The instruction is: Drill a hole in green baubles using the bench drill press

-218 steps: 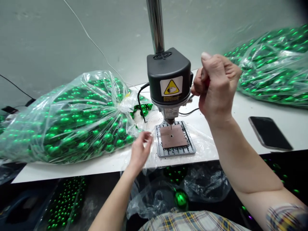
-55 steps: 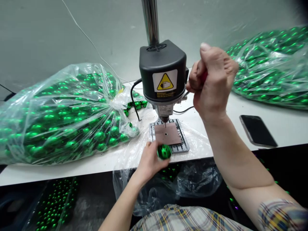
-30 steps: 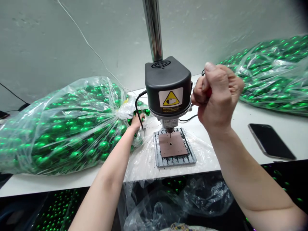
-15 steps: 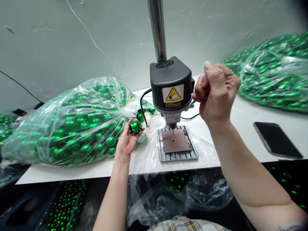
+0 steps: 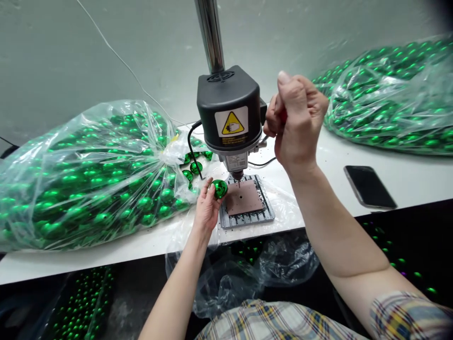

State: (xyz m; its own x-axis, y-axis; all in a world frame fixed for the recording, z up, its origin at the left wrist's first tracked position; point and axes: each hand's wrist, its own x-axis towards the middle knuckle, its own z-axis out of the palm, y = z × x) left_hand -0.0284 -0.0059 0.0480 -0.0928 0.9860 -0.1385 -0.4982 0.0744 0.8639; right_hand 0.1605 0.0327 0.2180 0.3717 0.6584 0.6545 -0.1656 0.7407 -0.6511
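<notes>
A shiny green ball ornament is held in the fingers of my left hand, just left of the drill's base. My right hand is wrapped round the red-ended feed handle at the right side of a black drill press. The drill bit points down over a brownish square board with a small hole. Under that board lies a grey slotted base plate, strewn with dark shavings. Most of the handle is hidden by my fingers.
A large clear bag of green balls fills the table's left side, several loose balls at its mouth. Another full bag lies at the back right. A phone rests near the front edge; plastic film hangs below it.
My left hand has carried the green ball rightward, from beside the bag to the edge of the base plate. My right hand keeps its grip on the handle. The whole view has shifted.
</notes>
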